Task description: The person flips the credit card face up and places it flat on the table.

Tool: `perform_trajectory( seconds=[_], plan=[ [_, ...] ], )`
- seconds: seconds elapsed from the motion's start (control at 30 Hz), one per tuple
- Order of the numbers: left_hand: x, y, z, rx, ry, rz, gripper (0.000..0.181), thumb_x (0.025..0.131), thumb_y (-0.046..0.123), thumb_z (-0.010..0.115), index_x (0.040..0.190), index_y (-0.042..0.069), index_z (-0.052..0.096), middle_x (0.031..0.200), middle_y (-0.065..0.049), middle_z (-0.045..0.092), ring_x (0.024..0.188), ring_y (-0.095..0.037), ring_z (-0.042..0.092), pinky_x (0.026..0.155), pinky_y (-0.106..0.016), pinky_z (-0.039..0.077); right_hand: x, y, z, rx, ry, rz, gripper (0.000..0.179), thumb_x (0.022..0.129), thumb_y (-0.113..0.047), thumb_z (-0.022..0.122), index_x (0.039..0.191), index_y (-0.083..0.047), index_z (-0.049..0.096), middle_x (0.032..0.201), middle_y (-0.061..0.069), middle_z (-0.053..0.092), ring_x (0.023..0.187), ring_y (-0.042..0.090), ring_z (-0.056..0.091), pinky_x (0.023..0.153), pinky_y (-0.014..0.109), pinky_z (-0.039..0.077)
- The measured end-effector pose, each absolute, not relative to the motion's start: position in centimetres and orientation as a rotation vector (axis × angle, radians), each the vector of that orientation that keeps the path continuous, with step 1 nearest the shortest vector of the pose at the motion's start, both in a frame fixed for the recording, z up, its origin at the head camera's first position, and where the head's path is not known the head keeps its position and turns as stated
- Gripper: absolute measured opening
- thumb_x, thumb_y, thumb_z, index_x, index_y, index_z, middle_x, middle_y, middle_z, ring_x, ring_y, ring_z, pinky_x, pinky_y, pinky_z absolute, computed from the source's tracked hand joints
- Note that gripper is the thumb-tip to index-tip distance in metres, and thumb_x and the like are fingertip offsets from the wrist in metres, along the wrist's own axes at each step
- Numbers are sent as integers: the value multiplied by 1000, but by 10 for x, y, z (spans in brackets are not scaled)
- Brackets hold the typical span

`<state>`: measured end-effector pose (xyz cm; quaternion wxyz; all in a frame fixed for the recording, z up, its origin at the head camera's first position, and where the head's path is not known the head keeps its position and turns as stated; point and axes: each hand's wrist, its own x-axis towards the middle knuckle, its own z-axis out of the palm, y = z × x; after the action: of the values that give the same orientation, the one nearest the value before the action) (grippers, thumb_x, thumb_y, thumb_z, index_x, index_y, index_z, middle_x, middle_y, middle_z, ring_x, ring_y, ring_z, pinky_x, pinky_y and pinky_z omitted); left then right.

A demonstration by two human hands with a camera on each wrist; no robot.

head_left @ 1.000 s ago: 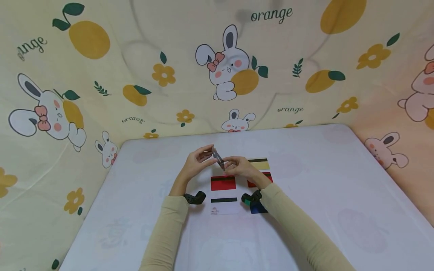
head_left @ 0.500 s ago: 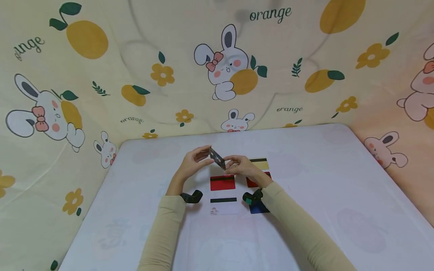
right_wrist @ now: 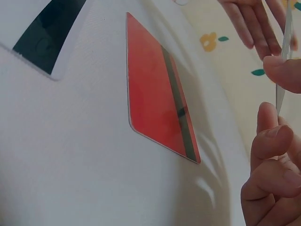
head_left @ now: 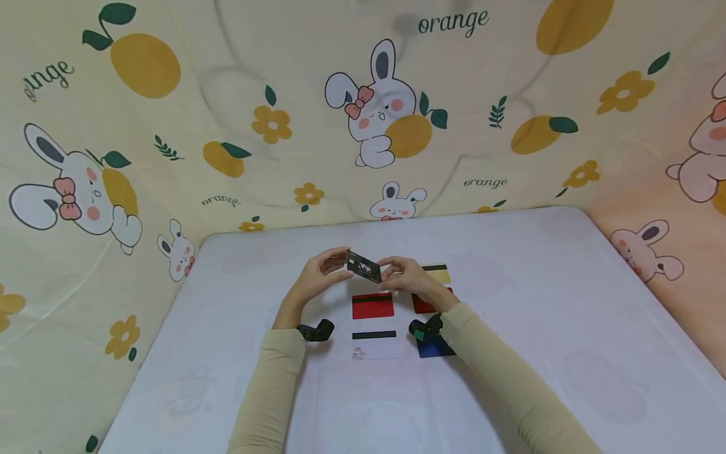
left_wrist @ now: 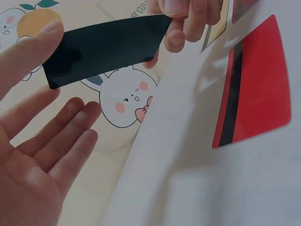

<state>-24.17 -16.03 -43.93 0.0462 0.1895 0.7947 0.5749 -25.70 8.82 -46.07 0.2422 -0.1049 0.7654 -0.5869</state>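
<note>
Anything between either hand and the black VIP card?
Nothing visible. The left hand pinches one end of the black VIP card, the right hand the other. The nearest red card lies on the table, not between.

In the head view, the right hand (head_left: pixel 407 275) hides part of the yellow card (head_left: pixel 438 274), its wrist part of the right red card (head_left: pixel 422 305), and the wrist camera (head_left: pixel 425 328) and sleeve (head_left: pixel 499 372) parts of the blue card (head_left: pixel 435 349). The white card's (head_left: pixel 374 347) print is too small to read, as are the black card's (head_left: pixel 364 267) marks around "VIP". The right wrist view has that card edge-on, cut by the top edge. The left wrist view's left edge crops the left hand (left_wrist: pixel 35 165).
</note>
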Motion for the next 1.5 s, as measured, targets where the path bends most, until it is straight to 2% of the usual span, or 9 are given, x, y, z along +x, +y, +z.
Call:
perform_trajectory(
  seconds=[0.1, 0.33, 0.77, 0.97, 1.13, 1.33, 1.5],
  plan=[
    [-241, -161, -439, 564, 2432, 1734, 54, 85, 5, 71, 135, 0, 51, 130, -25, 58, 122, -36, 57, 108, -41, 44, -258, 89, -461, -294, 2095, -1611, 57, 82, -10, 73, 134, -7, 51, 88, -3, 61, 74, 15, 53, 63, 25, 44],
    [-241, -163, -441, 541, 2410, 1719, 57, 86, 5, 70, 137, -4, 47, 131, -26, 56, 123, -39, 56, 110, -44, 42, -259, 90, -463, -266, 2099, -1618, 57, 82, -10, 73, 134, -8, 51, 87, -3, 61, 72, 14, 53, 61, 24, 45],
    [-240, -166, -444, 469, 2441, 1642, 59, 85, 11, 72, 139, 5, 49, 128, -22, 58, 116, -32, 59, 106, -44, 46, -258, 91, -460, -239, 2117, -1649, 57, 81, -7, 73, 133, -7, 51, 84, -5, 61, 72, 14, 51, 58, 24, 45],
    [-241, -168, -448, 459, 2434, 1613, 61, 85, 10, 72, 140, 4, 47, 124, -23, 59, 107, -26, 61, 98, -37, 52, -259, 93, -462, -236, 2137, -1640, 58, 80, -7, 74, 134, -7, 51, 83, -5, 60, 71, 14, 50, 59, 24, 45],
    [-242, -169, -450, 428, 2433, 1602, 60, 85, 12, 73, 139, 6, 48, 121, -21, 60, 104, -22, 60, 98, -36, 53, -261, 93, -463, -244, 2138, -1643, 59, 81, -7, 74, 135, -7, 51, 82, -6, 60, 68, 14, 50, 58, 24, 45],
    [-242, -169, -450, 393, 2446, 1593, 61, 84, 13, 73, 140, 7, 48, 119, -19, 62, 100, -18, 60, 91, -24, 53, -261, 93, -462, -237, 2140, -1648, 58, 81, -7, 73, 135, -7, 51, 80, -6, 60, 66, 14, 50, 56, 24, 44],
    [-242, -168, -452, 398, 2463, 1583, 61, 84, 14, 74, 140, 9, 49, 114, -18, 63, 95, -15, 60, 88, -23, 53, -262, 94, -463, -261, 2143, -1654, 59, 81, -4, 72, 136, -6, 50, 75, -8, 59, 63, 11, 48, 54, 23, 43]
  ],
)
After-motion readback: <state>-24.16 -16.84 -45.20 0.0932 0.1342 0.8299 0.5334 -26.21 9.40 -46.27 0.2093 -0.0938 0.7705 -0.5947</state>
